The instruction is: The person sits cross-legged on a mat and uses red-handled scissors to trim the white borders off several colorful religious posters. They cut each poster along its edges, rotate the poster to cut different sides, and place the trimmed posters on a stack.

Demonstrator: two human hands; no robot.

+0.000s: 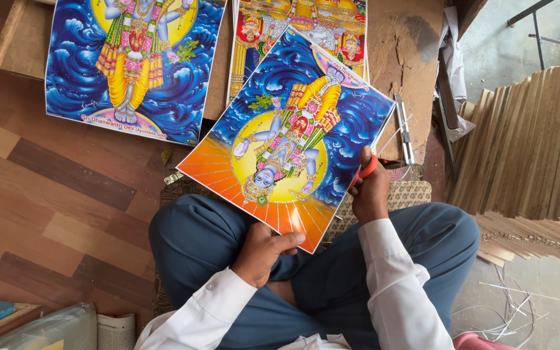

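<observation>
From the head camera, the left hand [264, 249] is pinching the poster's [290, 133] near corner; its long axis is running toward one o'clock. The right hand [369, 191], nearer its right edge, is closing around red-handled scissors [372, 165] there.

**Both hands raised over crossed legs, fingers closed**

The person sits cross-legged, knees spread wide, both forearms in white sleeves reaching forward from the body. The left hand [264, 251] rests low over the lap, knuckles up, thumb laid flat on top and fingers curled under in a pinch. The right hand [369, 186] is held higher and further out, wrist bent, back of the hand toward the camera, fingers folded shut in a grip
</observation>
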